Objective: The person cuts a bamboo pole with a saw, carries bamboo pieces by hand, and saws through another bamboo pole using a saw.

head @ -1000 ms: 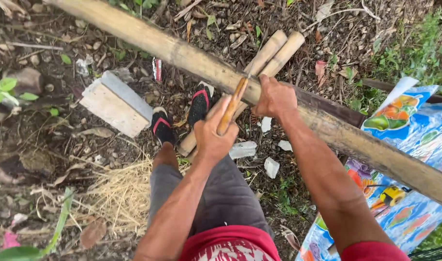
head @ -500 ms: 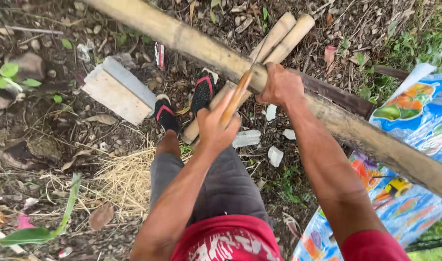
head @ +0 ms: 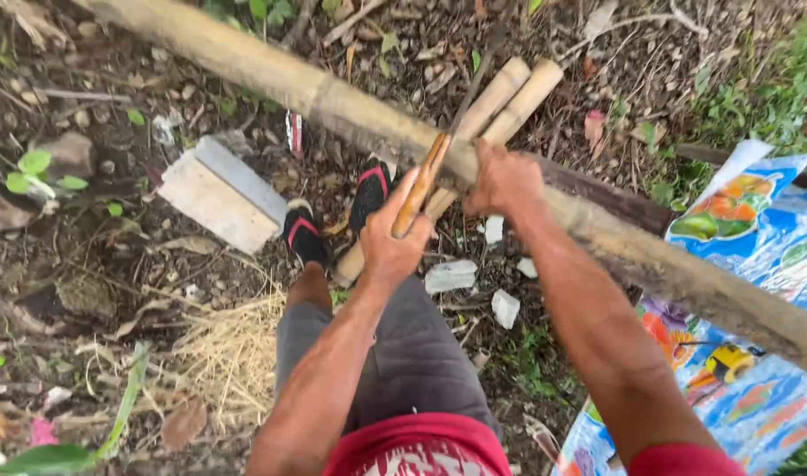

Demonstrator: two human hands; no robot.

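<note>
Head view | my left hand clamps a wooden knife handle | my right hand wraps the long bamboo pole | two cut bamboo pieces underneath

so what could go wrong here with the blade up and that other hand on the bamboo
1. The right hand grips the long bamboo pole close to where the knife in the left hand points, so a stray stroke might catch the fingers.
2. The feet in open sandals sit just below the pole; a glancing blade could reach them.
</note>
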